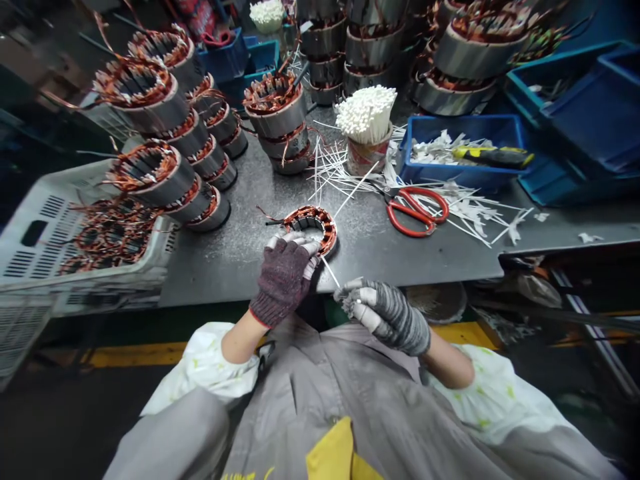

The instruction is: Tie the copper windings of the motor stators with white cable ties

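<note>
A copper-wound stator ring (329, 233) lies on the grey metal table near its front edge. My left hand (286, 273), in a dark maroon glove with whitish fingertips, rests over the ring's near left side, fingers curled on it. To the right, my right hand (385, 313) in a grey striped glove pinches the near end of a thin white strip (330, 272) that runs to the ring's lower right edge. Another white strip (356, 191) slants from the ring's upper right side. Dark leads stick out at the ring's left.
Stacked stators (175, 153) stand left beside a white crate (40, 227). Behind the ring are another stack (283, 127) and a cup of white sticks (367, 150). Red-handled scissors (413, 212), loose strips and a blue bin (450, 175) with a yellow-black tool (495, 157) lie right.
</note>
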The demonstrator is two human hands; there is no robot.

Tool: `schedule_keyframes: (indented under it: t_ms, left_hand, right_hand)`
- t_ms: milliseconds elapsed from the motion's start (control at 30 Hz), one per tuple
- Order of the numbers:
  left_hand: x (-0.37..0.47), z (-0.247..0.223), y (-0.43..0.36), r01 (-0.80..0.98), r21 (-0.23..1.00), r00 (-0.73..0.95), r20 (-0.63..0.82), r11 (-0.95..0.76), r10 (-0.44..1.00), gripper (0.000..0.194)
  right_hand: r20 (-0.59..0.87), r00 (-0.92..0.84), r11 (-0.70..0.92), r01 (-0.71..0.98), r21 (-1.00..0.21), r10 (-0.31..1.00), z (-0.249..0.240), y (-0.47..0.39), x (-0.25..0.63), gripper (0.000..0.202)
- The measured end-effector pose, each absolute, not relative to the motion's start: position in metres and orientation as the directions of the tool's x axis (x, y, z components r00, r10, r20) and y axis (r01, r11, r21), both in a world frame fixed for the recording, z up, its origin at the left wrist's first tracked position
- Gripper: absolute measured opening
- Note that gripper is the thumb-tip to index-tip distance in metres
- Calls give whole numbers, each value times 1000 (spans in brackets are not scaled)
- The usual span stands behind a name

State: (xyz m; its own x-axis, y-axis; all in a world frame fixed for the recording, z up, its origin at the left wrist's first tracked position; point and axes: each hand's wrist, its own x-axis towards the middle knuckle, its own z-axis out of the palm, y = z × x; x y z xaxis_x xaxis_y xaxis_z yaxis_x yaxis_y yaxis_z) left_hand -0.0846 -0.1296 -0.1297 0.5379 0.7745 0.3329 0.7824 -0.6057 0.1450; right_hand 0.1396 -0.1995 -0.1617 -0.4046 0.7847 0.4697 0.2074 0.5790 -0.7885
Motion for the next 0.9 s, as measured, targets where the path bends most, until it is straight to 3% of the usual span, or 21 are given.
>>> schedule_keyframes:
  t_ms: [233,467,700,800,900]
  left_hand:
    - [-82,-129,-131,783,139,529,364,-607,766,25]
    - [-70,-134,-134,832,216,342,526,-511,779,38]
    - [-61,-141,-133,877,150,308,554,-456,773,35]
    - [-62,-141,-132,868,264,211,570,-420,794,36]
    - [-64,-140,-132,821,372,175,559,-434,810,27]
  right_hand:
    - [489,-373,593,251,-765,789,-165,-175,123,22]
    - [519,-201,556,240,-796,831,-181,-164,108,23]
    - [470,19,448,266,-853,883,-182,-166,98,24]
    - [375,20,369,134,-920,927,-177,-161,95,22]
    - [127,49,131,-86,-988,991,-169,-157,95,23]
